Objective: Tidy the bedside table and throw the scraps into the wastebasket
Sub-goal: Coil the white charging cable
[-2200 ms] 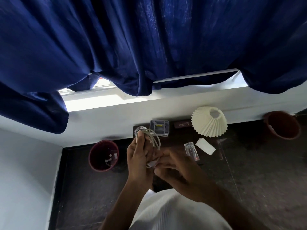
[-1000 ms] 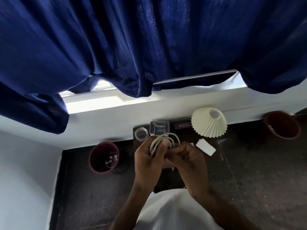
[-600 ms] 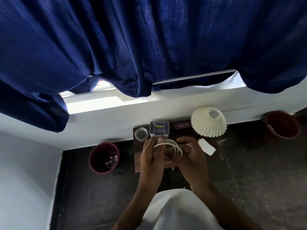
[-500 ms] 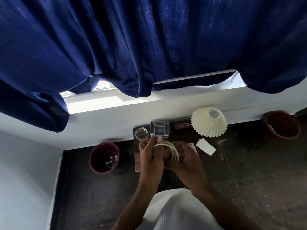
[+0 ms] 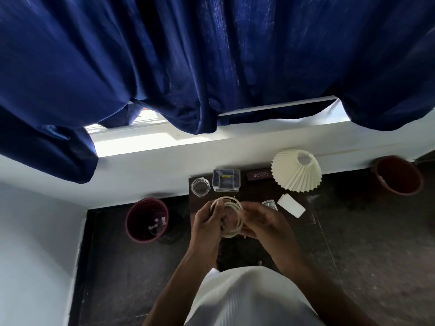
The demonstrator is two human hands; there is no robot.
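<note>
The worktop (image 5: pixel 254 196) is crowded at the back: jar (image 5: pixel 200 187), clear box (image 5: pixel 226 180), dark case (image 5: pixel 259 176) and lampshade (image 5: pixel 296 170) line the wall. A white block (image 5: pixel 291 208) lies right of the hands. The bin (image 5: pixel 147 220) stands open on bare floor (image 5: pixel 122 267) to the left.
</note>
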